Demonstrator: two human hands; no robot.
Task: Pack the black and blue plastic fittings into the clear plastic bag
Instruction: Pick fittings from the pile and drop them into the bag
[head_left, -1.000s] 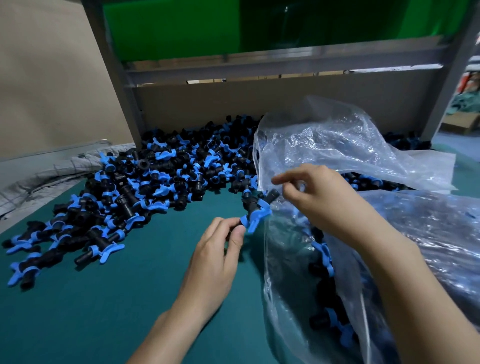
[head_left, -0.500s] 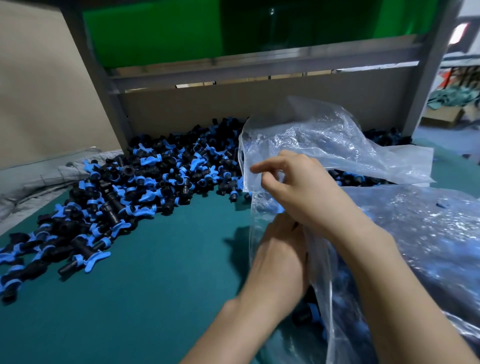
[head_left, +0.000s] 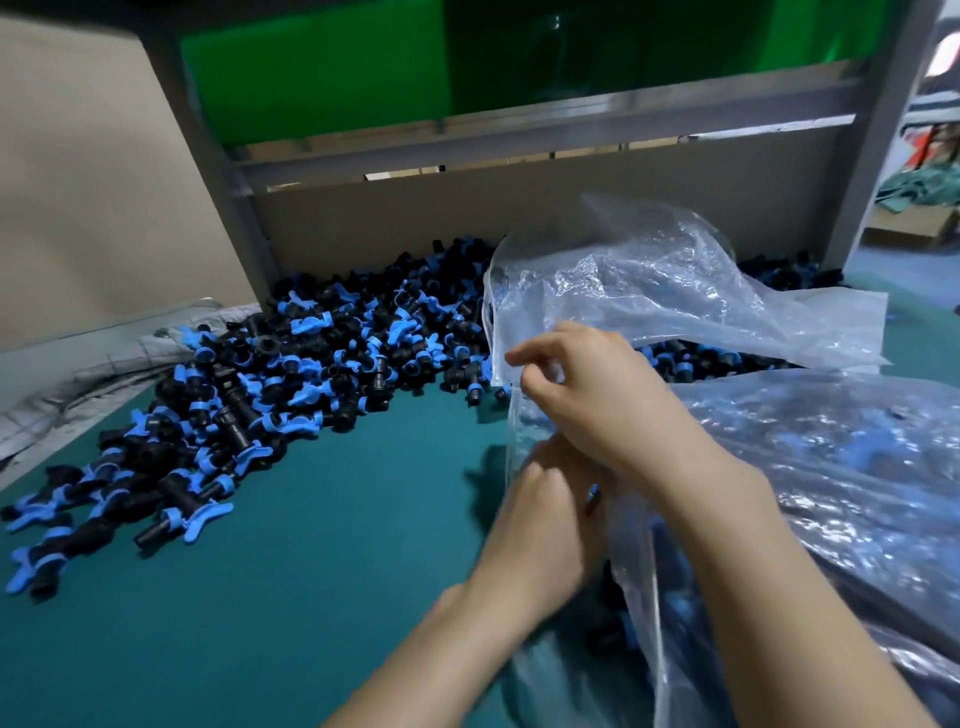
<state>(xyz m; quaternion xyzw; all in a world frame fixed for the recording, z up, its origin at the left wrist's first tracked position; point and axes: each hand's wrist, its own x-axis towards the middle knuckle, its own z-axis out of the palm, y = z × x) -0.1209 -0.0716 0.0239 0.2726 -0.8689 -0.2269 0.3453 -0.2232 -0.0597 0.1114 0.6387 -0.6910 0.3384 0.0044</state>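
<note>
Partway through packing, by estimate. Already bagged: a few black and blue plastic fittings (head_left: 613, 631), seen dimly through the film low in the clear plastic bag (head_left: 675, 291), at 5 o'clock. Left to pack: a large loose pile (head_left: 291, 395) of the same fittings on the teal table mat (head_left: 260, 597), spread from 9 to 12 o'clock, with more running behind the bag toward 2 o'clock. Most of the work ahead, judging by pile against bag.

Pinching the bag's mouth edge with the right hand (head_left: 597, 400), just off centre toward 1 o'clock; thumb and curled fingers closed on the film, index finger extended. Reaching into the mouth with the left hand (head_left: 540, 535), just below the right; blurred, fingertips hidden, so cannot tell whether gripping a fitting or empty.

Bag: thin, crinkled, glossy; upper flap standing up loosely; probably limp once released. Fittings: short black tubular bodies with blue winged collars, tangled in the heap.
</note>
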